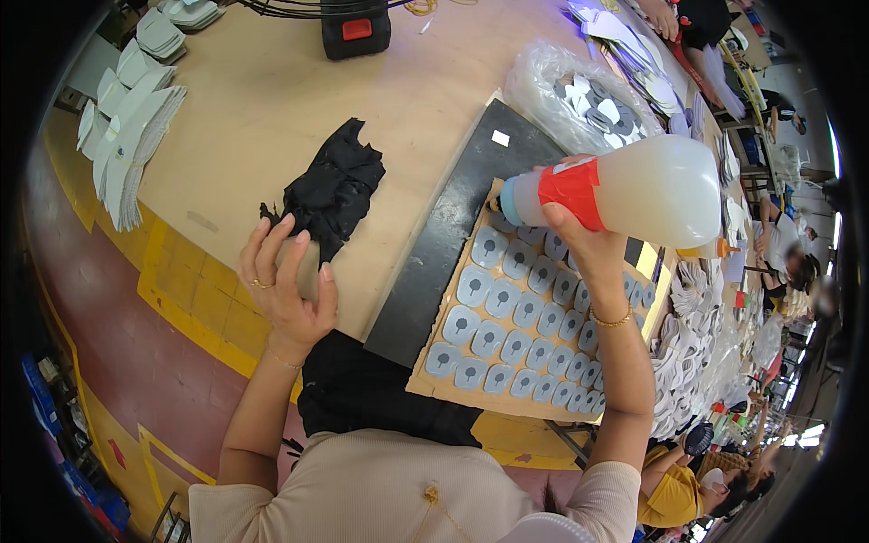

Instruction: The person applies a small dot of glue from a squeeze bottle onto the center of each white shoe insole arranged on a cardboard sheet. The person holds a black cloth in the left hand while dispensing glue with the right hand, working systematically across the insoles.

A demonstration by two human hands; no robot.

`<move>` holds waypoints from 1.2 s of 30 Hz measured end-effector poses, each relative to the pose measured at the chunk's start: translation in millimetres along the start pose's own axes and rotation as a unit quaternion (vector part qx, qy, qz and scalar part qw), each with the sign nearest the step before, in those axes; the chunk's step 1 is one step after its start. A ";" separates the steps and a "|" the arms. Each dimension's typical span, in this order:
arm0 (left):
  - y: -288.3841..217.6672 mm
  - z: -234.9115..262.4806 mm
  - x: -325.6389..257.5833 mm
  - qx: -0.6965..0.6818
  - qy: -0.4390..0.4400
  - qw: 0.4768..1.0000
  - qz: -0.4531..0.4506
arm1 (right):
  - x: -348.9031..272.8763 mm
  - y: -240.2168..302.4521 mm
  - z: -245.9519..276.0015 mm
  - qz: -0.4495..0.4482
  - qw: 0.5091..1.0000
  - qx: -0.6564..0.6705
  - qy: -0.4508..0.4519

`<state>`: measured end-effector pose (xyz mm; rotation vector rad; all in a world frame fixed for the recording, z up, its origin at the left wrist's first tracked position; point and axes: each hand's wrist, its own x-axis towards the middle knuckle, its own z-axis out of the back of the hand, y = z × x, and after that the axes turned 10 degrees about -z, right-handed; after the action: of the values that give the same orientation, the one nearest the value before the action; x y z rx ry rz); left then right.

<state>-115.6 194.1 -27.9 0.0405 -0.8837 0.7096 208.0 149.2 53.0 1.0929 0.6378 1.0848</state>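
Observation:
My right hand (pixel 579 226) is wrapped round a translucent plastic bottle (pixel 656 192) with red tape about its neck and a blue collar. The bottle lies tilted on its side in the air, its nozzle pointing left over the far left corner of a cardboard sheet (pixel 441 387). Rows of rounded grey pieces (pixel 489 338), each with a dark mark in the middle, lie on that sheet. My left hand (pixel 291 294) is open with fingers spread, at the near edge of a crumpled black cloth (pixel 335 185); whether the fingertips touch it I cannot tell.
A black board (pixel 425 244) lies partly under the cardboard. Beyond it sits a clear plastic bag (pixel 543 86) of grey and white cut pieces. Stacked white pieces (pixel 136 136) line the table's left edge; more white pieces (pixel 683 348) lie at right. A black-and-red device (pixel 356 36) stands at the back. People work at right.

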 end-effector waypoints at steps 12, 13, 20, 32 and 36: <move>0.7 0.1 -1.9 0.008 -0.008 1.000 -0.001 | -4.9 8.9 4.3 -0.011 0.996 0.092 -0.008; 0.8 -0.2 -1.2 0.005 -0.007 1.000 -0.002 | -5.0 5.8 4.5 0.000 0.998 0.060 -0.013; 0.6 0.8 -0.8 0.000 -0.004 1.000 0.000 | 0.6 -0.6 -0.3 0.053 0.996 -0.074 0.023; 1.8 -0.3 -2.2 -0.003 -0.009 1.000 -0.004 | -9.3 17.8 14.6 -0.021 0.983 0.181 -0.028; 1.4 -0.5 -0.7 -0.004 -0.007 1.000 -0.006 | -12.7 7.9 14.1 -0.040 0.993 0.110 -0.030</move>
<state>-116.4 194.9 -29.1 0.0438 -0.8984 0.6964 212.3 132.7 64.4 1.2750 0.7599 0.9236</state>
